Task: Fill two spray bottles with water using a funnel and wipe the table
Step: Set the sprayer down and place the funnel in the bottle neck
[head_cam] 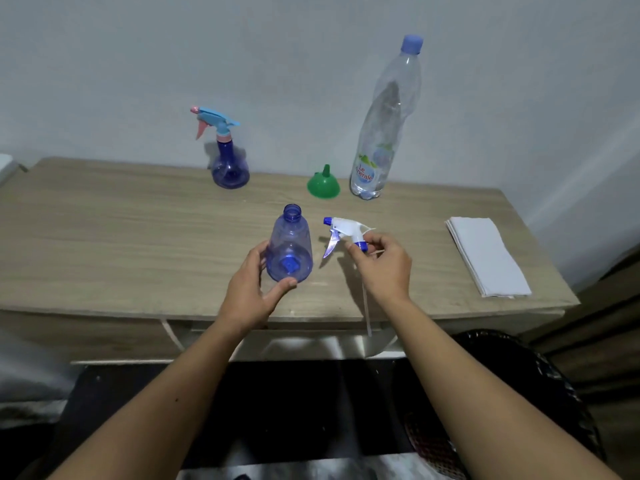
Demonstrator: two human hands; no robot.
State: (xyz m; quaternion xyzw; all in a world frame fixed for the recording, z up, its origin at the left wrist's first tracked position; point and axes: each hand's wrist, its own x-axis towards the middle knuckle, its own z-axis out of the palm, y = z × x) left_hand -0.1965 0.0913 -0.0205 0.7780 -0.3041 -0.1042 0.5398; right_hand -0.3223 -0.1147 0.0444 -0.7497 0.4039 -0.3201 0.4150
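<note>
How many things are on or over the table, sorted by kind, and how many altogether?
Spray bottles: 2, the open spray bottle gripped by the left hand, and the capped spray bottle at the back
Loose trigger heads: 1, the trigger head pinched by the right hand
Funnels: 1, green funnel
Water bottles: 1, water bottle
Folded cloths: 1, white cloth
Total: 6

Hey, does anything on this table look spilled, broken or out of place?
No spill or damage shows. The funnel sits upside down, spout up. The near spray bottle is open because the right hand holds its sprayer.
</note>
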